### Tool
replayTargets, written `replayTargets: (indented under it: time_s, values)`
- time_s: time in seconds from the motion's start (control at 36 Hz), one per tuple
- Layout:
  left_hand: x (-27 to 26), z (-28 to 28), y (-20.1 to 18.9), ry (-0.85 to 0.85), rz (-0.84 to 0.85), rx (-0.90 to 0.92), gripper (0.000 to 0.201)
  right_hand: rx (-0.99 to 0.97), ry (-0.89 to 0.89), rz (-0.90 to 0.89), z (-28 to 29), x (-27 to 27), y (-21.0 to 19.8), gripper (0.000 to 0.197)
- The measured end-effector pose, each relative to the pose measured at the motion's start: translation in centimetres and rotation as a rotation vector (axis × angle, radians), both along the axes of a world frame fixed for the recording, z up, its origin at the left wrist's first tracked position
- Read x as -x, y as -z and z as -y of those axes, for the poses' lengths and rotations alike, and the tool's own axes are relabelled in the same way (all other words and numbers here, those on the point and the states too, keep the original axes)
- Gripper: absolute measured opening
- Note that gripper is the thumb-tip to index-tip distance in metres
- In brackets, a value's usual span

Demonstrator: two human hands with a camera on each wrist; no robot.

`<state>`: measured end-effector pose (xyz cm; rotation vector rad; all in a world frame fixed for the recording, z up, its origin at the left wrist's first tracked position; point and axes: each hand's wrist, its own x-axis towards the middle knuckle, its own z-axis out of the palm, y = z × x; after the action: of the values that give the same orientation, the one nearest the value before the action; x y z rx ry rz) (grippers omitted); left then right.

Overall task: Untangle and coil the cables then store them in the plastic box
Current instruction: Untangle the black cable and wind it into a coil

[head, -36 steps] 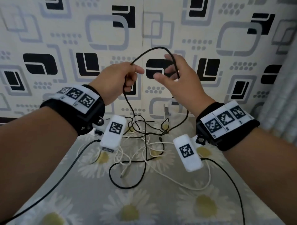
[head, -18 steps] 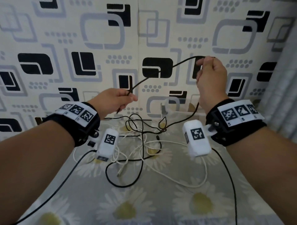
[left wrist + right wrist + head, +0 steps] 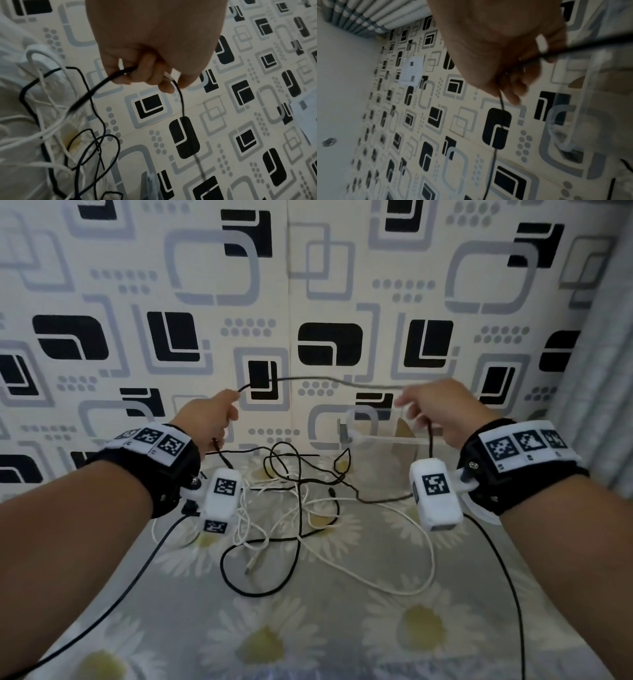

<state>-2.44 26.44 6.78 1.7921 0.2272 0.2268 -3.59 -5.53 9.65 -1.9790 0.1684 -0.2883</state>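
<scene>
Early stage: left hand [image 3: 209, 419] and right hand [image 3: 442, 416] each have a closed grip on the black cable [image 3: 329, 381], stretched above the tangle [image 3: 294, 508] on the bed. Nothing coiled; plastic box [image 3: 380, 440] behind tangle, w/ no cable visible inside. Wall close behind box; open room nearer the person.

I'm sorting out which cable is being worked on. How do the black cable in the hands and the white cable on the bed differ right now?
The black cable is partly lifted, one stretch strung between the left hand and right hand; the white cable lies wholly on the bedsheet, held by neither hand. The black cable's lifted span runs nearly straight; the white cable sprawls in loose loops. Both still cross in the same tangle, outside the plastic box.
</scene>
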Motion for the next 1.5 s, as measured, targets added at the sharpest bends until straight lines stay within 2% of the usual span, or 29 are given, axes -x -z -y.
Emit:
replayTargets:
  time_s: [0.06,0.14,0.22,0.31,0.42,0.56,0.61,0.67,0.75,0.81,0.86,0.94,1.0,1.19,1.42,1.5]
  values:
    - [0.4,0.3,-0.3,0.031,0.026,0.125,0.026,0.144,-0.070,-0.173,0.4,0.3,0.4,0.015]
    - [0.6,0.6,-0.7,0.074,0.067,0.139,0.026,0.372,-0.082,-0.276,0.8,0.5,0.8,0.024]
    - [1.0,1.3,-1.1,0.143,0.081,0.088,0.027,0.590,-0.053,-0.225,1.0,0.5,0.9,0.040]
    - [1.4,2.3,-1.3,0.226,0.087,0.041,0.027,0.601,-0.099,-0.118,0.3,1.0,0.6,0.049]
    - [2.0,3.9,-1.6,0.322,0.090,-0.020,0.028,0.629,-0.141,-0.019,-1.2,1.9,0.1,0.050]
    - [3.0,5.7,-2.2,0.476,0.104,-0.067,0.033,0.498,-0.291,0.030,-2.8,2.3,0.9,0.057]
    - [3.4,6.3,-2.3,0.519,0.114,-0.059,0.033,0.479,-0.308,0.041,-3.0,2.2,1.7,0.050]
    - [3.6,6.6,-2.4,0.539,0.125,-0.032,0.033,0.439,-0.272,0.071,-3.1,2.0,2.4,0.047]
    - [3.8,6.7,-2.3,0.558,0.120,-0.007,0.032,0.315,-0.156,0.168,-3.1,1.8,3.1,0.055]
    - [3.9,6.8,-2.1,0.573,0.117,-0.004,0.032,0.322,-0.131,0.205,-3.0,1.6,3.2,0.057]
    - [4.0,6.8,-1.9,0.581,0.122,0.014,0.032,0.357,-0.170,0.187,-3.0,1.5,3.4,0.046]
    - [4.0,6.9,-1.8,0.573,0.136,0.061,0.033,0.318,-0.175,0.189,-3.1,1.3,3.6,0.018]
    - [3.9,6.9,-1.7,0.558,0.148,0.086,0.033,0.293,-0.145,0.204,-3.0,1.2,3.7,0.011]
    - [3.3,6.4,-1.1,0.500,0.134,0.073,0.031,0.204,-0.077,0.251,-2.4,0.6,3.9,0.014]
    - [2.9,6.1,0.0,0.540,0.064,0.095,0.040,0.081,0.045,0.333,-1.6,0.0,3.4,0.009]
    - [2.9,5.8,0.1,0.538,0.049,0.111,0.035,0.089,0.044,0.336,-1.4,0.0,3.5,0.010]
